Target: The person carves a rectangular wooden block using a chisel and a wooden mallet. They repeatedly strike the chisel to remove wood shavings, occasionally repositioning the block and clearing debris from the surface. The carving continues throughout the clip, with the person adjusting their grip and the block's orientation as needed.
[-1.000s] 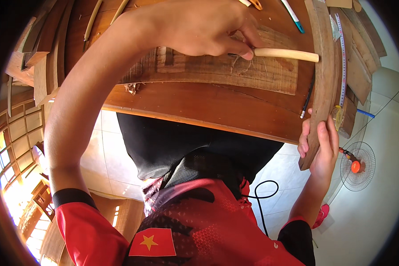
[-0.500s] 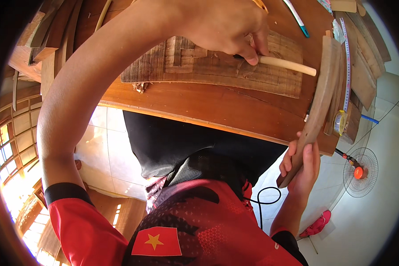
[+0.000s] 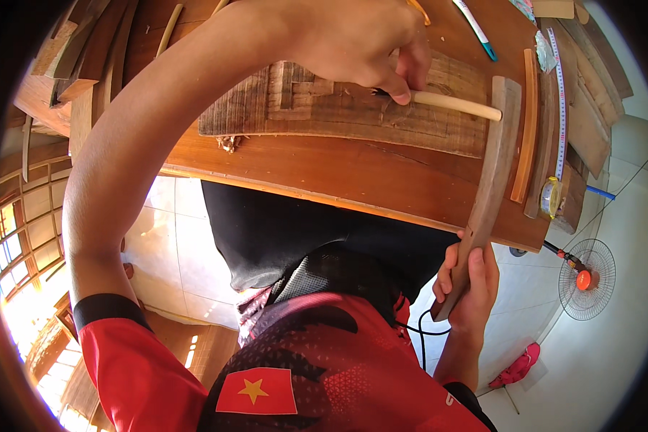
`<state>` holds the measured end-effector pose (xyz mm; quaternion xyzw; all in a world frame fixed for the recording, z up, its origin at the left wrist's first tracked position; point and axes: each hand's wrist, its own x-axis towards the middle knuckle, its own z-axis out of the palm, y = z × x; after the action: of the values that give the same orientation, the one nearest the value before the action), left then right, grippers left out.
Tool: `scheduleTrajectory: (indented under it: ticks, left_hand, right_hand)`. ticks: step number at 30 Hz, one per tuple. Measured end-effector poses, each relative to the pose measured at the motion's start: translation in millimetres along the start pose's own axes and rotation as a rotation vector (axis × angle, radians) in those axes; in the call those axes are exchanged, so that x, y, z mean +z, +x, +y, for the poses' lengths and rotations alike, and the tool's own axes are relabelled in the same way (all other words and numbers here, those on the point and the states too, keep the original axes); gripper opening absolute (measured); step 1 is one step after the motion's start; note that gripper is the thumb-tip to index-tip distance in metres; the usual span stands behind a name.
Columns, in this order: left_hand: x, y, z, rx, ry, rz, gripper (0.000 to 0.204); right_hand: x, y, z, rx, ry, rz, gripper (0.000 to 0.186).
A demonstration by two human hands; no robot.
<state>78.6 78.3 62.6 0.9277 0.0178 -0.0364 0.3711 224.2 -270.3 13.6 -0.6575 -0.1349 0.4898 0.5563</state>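
The wooden table (image 3: 381,171) is spreading across the upper half of the view, with the carved board (image 3: 345,111) lying on it toward 1 o'clock. At 3 o'clock the long wooden bar (image 3: 488,183) is slanting across the table's edge. Its upper end is sitting further left than half a second ago, closing the gap and seemingly meeting the end of the pale handle (image 3: 457,104), so any push is probably running along that handle toward the carving. The two hands are working apart: at 4 o'clock the right hand (image 3: 475,277) is gripping the bar's lower end; at 12 o'clock the left hand (image 3: 363,54) is pinching the handle above the board. Toward 10 o'clock, curled shavings (image 3: 230,143) are resting by the board's edge.
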Motion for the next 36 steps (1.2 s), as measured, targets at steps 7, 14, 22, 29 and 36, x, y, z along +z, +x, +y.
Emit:
scheduleTrajectory:
  ticks: [7, 14, 22, 29, 36]
  left_hand:
    - [-3, -5, 12, 0.035, 0.167, 0.032, 0.018]
    - [15, 4, -8, 0.016, 0.392, 0.100, 0.019]
    - [10, -20, -2, -0.042, -0.022, 0.234, 0.019]
    - [26, -5, -4, 0.088, -0.116, 0.231, 0.017]
    - [18, -9, -2, 0.091, -0.076, 0.166, 0.017]
  right_hand:
    - [1, -5, 1, 0.002, -0.023, 0.012, 0.039]
    - [6, -7, -1, -0.023, 0.019, 0.047, 0.039]
    - [6, -3, 0, -0.014, -0.013, -0.024, 0.040]
    - [3, -2, -3, -0.025, -0.055, -0.025, 0.039]
    - [1, -2, 0, -0.032, -0.064, -0.019, 0.040]
